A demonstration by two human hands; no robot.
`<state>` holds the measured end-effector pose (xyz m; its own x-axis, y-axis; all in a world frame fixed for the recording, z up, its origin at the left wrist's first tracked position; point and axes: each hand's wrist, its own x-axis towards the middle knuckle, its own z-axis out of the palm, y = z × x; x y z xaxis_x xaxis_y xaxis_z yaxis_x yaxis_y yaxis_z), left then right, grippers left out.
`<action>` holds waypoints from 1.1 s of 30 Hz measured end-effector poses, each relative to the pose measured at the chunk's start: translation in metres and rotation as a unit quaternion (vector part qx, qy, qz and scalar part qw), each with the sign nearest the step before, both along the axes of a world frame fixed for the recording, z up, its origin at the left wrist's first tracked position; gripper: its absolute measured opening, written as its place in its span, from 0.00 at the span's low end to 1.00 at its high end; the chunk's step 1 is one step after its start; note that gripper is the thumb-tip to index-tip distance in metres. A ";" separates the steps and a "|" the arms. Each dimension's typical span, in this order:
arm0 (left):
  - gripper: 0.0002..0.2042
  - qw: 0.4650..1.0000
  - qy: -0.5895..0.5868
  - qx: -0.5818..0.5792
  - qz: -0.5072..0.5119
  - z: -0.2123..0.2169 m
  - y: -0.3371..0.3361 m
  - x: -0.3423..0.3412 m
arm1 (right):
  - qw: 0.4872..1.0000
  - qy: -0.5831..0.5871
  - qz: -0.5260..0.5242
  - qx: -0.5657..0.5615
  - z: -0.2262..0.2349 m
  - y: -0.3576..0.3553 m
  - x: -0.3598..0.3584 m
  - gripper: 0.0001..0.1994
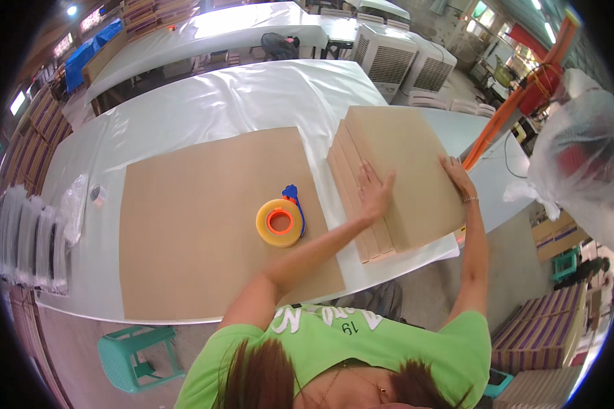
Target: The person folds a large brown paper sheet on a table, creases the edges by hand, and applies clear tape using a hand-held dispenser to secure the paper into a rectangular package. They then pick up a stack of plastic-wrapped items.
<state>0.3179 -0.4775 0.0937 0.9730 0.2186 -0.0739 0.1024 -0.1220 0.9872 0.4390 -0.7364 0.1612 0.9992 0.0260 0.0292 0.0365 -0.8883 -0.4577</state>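
A stack of flat cardboard boxes (409, 157) stands at the right of the white-covered table, its layers stepped along the left side. My left hand (376, 194) lies on the stack near its left edge, fingers spread and thumb toward the top box. On the opposite side, my right hand (459, 178) is closed over the top box's right edge; its fingers are partly hidden. To the left lies a broad flat cardboard sheet (191, 225). Resting on that sheet is a roll of yellowish tape (269, 235) with an orange core and a blue-handled tape cutter (291, 193).
Plastic-wrapped items (31, 238) stand at the table's left edge beside a small roll (97, 195). A green stool (140, 358) is below the near edge. An orange-wrapped post (501, 116) and a hanging plastic bag (580, 150) rise at the right. Air coolers (385, 58) stand behind.
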 end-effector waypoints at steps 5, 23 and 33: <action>0.46 0.997 -0.054 -0.036 0.041 -0.019 -0.012 -0.003 | 0.999 0.000 0.001 0.045 -0.003 0.023 -0.001 0.39; 0.44 0.993 -0.058 -0.060 0.083 -0.007 -0.002 0.015 | 0.999 -0.002 -0.037 0.000 0.003 0.029 0.014 0.47; 0.38 0.986 -0.084 -0.132 -0.055 0.004 0.050 -0.016 | 0.986 -0.096 0.011 -0.135 -0.016 0.007 0.028 0.38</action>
<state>0.3019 -0.4276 0.0975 0.9932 0.1052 0.0493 -0.0639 0.1395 0.9882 0.4666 -0.7296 0.1453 0.9750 0.0804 0.2069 0.1203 -0.9747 -0.1882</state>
